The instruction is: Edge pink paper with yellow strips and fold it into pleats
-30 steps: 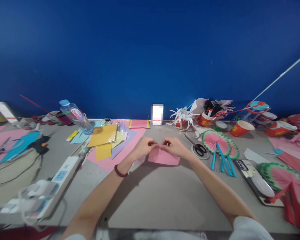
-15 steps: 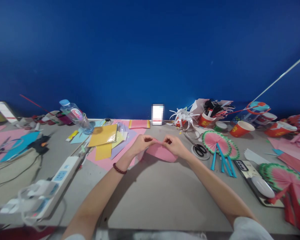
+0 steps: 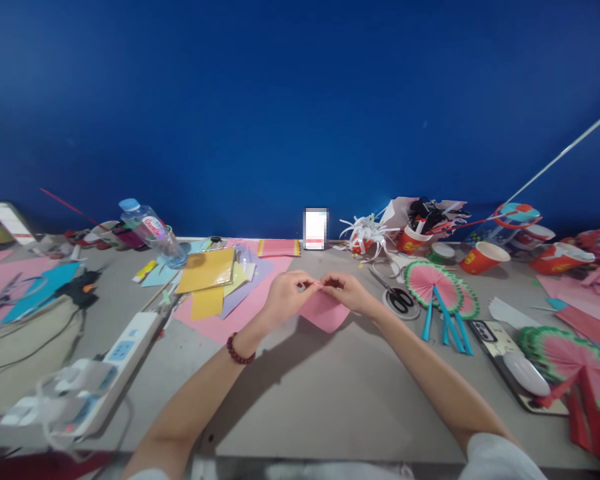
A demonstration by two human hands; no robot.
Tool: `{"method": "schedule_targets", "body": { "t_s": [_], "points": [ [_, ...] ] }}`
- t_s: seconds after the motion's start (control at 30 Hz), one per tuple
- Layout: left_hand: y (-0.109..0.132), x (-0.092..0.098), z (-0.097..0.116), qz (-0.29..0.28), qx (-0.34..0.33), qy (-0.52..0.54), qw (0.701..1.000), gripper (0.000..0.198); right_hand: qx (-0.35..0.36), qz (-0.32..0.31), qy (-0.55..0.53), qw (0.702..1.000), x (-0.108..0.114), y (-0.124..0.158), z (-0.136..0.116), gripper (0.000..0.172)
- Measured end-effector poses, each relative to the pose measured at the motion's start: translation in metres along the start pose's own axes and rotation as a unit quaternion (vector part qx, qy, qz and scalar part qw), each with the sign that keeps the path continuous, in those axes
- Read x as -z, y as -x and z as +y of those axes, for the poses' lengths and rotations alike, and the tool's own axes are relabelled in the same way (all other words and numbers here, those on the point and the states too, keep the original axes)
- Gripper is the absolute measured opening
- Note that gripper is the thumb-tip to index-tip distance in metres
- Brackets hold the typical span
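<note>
A piece of pink paper point(image 3: 325, 313) is held up over the middle of the grey table, its lower part hanging toward me in a blunt point. My left hand point(image 3: 291, 293) pinches its upper edge from the left, a dark red bead bracelet on that wrist. From the right, my right hand point(image 3: 344, 292) pinches the same edge, fingertips almost touching those of the left. The fingers hide most of the gripped edge.
Yellow packets point(image 3: 207, 270) and coloured sheets lie left of my hands, with a power strip point(image 3: 123, 360) nearer. Scissors point(image 3: 399, 299), pink-green paper fans point(image 3: 433, 285), a phone point(image 3: 497, 353) and red cups point(image 3: 484, 258) are on the right. A bottle point(image 3: 153, 230) leans at the back left.
My two hands have come closer together along the paper's upper edge. The hanging part of the paper has turned from a wide curved shape to a narrower, pointed one.
</note>
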State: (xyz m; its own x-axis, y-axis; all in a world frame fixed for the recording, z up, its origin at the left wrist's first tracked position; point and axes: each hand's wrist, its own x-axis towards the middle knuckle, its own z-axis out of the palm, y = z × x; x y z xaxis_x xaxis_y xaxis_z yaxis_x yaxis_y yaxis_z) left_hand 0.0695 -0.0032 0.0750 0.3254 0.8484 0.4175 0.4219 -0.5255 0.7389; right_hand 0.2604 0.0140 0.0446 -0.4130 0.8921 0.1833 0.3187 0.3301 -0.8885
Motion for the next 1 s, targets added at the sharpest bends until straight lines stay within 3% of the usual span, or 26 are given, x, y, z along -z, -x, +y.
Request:
{"method": "schedule_targets", "body": {
  "t_s": [0.23, 0.5, 1.0],
  "points": [
    [0.009, 0.002, 0.02, 0.013, -0.074, -0.104, 0.992, 0.016, 0.078, 0.01, -0.013, 0.997, 0.0, 0.0, -0.005, 0.014],
    [0.017, 0.005, 0.037, 0.04, -0.106, -0.113, 0.987, 0.013, 0.122, 0.098, -0.056, 0.986, -0.003, 0.0, -0.005, 0.019],
    [0.017, 0.003, 0.034, 0.068, -0.178, -0.14, 0.972, 0.016, 0.138, 0.105, -0.061, 0.983, -0.005, 0.002, -0.006, 0.023]
  ]
}}
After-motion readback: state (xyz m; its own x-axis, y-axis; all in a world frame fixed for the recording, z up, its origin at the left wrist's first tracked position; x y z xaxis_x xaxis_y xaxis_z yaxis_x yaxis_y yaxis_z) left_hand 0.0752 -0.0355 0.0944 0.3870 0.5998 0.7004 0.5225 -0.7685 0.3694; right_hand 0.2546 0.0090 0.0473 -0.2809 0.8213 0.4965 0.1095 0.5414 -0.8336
